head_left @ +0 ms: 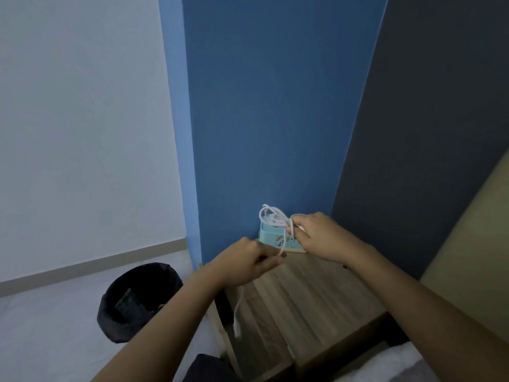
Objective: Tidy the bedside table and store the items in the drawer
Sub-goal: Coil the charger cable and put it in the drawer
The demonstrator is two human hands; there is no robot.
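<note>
Above the wooden bedside table (pixel 305 296) I hold a white charging cable (pixel 274 217) in both hands. My right hand (pixel 319 235) pinches the coiled loops, which stick up to its left. My left hand (pixel 245 261) grips the loose strand lower down. The cable's free end with its plug (pixel 237 330) dangles below my left hand, past the table's left edge. A light blue box (pixel 275 238) with a cartoon print stands at the back of the table against the blue wall, partly hidden by my right hand.
A black-lined waste bin (pixel 137 301) stands on the pale floor left of the table. A beige headboard (pixel 468 244) and white bedding (pixel 399 365) lie to the right. Blue and dark walls close the corner behind.
</note>
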